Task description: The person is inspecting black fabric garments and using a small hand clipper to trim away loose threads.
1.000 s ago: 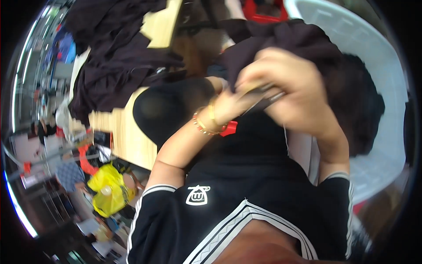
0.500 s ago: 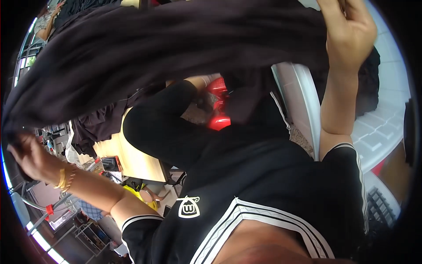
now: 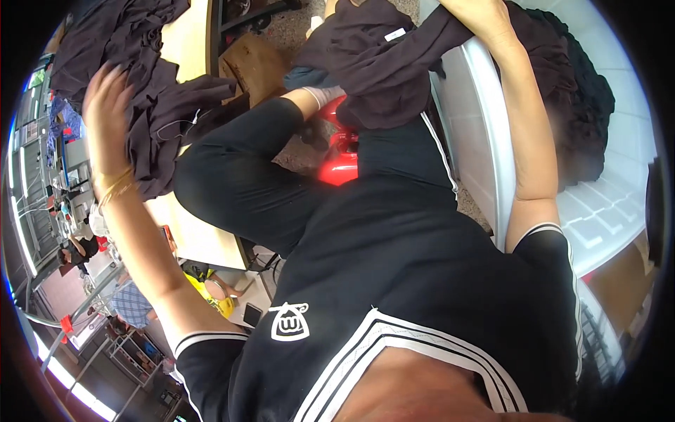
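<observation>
A dark brown garment (image 3: pixel 383 67) with a small white label hangs across my lap, bunched over my right leg. One end of it stretches up to my right hand (image 3: pixel 485 17), which is closed on the cloth at the top edge; its fingertips are partly cut off. My left hand (image 3: pixel 109 98) is raised at the left with fingers extended and nothing in it, slightly smeared by motion. It is nearest to a heap of dark brown cloth (image 3: pixel 151 105) lying over the wooden table, with a thin pale cord or strap on it.
A large white plastic bin (image 3: pixel 492 133) stands at my right, holding more dark cloth (image 3: pixel 576 105). The light wooden table (image 3: pixel 204 232) is at my left. Between my legs shows a red seat (image 3: pixel 341 165). A cardboard piece (image 3: pixel 253 67) lies ahead. Other people work at far left.
The garment, spread wide between both hands before, has dropped into a bunch over my lap. My left hand has let go and moved up and right; my right hand has gone slightly up and left.
</observation>
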